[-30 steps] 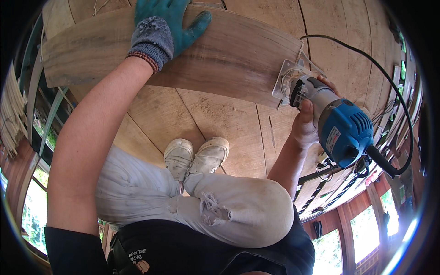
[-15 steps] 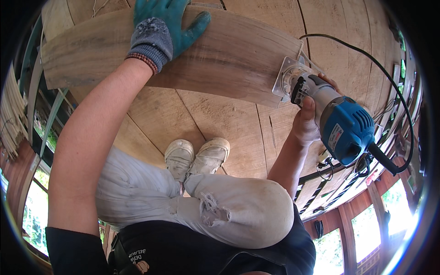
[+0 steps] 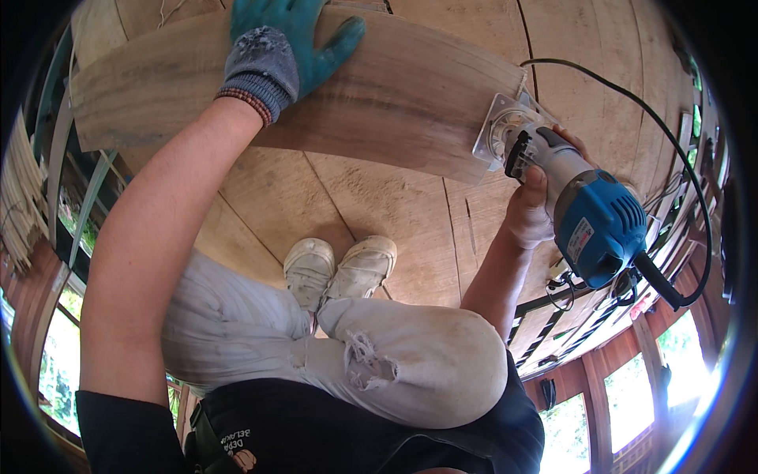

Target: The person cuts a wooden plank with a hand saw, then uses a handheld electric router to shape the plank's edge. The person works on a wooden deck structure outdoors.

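Note:
My left hand, in a teal glove with grey cuff, lies on a long wooden board, thumb spread on its face; the upper fingertips leave the picture. My right hand, bare, is wrapped round a blue-and-silver router with a dark handle and cord. Its clear square base is at the board's right end; the bit cannot be made out.
Beneath the board is a plank floor dusted with sawdust. My shoes and pale torn trousers are below. A black cord loops right. Wooden strips stand at left; bright window openings at lower right.
The router and my right hand have shifted very slightly while staying at the board's right end. My left hand stays in the same place on the board.

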The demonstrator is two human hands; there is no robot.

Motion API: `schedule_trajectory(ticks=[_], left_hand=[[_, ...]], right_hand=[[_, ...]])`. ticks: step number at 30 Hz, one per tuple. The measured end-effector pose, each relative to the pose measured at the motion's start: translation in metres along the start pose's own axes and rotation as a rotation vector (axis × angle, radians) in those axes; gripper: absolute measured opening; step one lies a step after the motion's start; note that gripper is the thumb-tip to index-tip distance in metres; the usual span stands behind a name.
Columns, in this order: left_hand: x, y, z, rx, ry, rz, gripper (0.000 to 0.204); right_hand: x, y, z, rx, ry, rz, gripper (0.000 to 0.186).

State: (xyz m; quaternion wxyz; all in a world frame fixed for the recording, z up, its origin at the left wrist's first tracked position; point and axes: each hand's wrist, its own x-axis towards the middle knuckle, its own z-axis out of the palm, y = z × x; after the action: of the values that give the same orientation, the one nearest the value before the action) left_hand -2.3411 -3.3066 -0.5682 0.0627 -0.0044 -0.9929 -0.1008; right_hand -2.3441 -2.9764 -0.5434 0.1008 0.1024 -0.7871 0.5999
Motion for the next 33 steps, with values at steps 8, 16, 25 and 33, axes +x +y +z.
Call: schedule_trajectory(ticks=[8,16,25,33], left_hand=[[0.0,-0.001,0.003,0.023,0.002,0.007,0.049],[-0.001,0.0,0.004,0.006,-0.008,-0.021,0.05],[0.0,0.003,0.005,0.018,0.02,-0.046,0.047],[0.001,0.005,0.005,0.016,0.05,-0.056,0.045]], right_hand=[[0.002,-0.001,-0.001,-0.052,-0.014,0.0,0.069],[0.002,0.003,0.003,-0.027,0.038,-0.063,0.067],[-0.004,0.0,-0.003,-0.026,-0.009,-0.038,0.067],[-0.019,0.001,-0.012,-0.034,-0.004,-0.023,0.075]])
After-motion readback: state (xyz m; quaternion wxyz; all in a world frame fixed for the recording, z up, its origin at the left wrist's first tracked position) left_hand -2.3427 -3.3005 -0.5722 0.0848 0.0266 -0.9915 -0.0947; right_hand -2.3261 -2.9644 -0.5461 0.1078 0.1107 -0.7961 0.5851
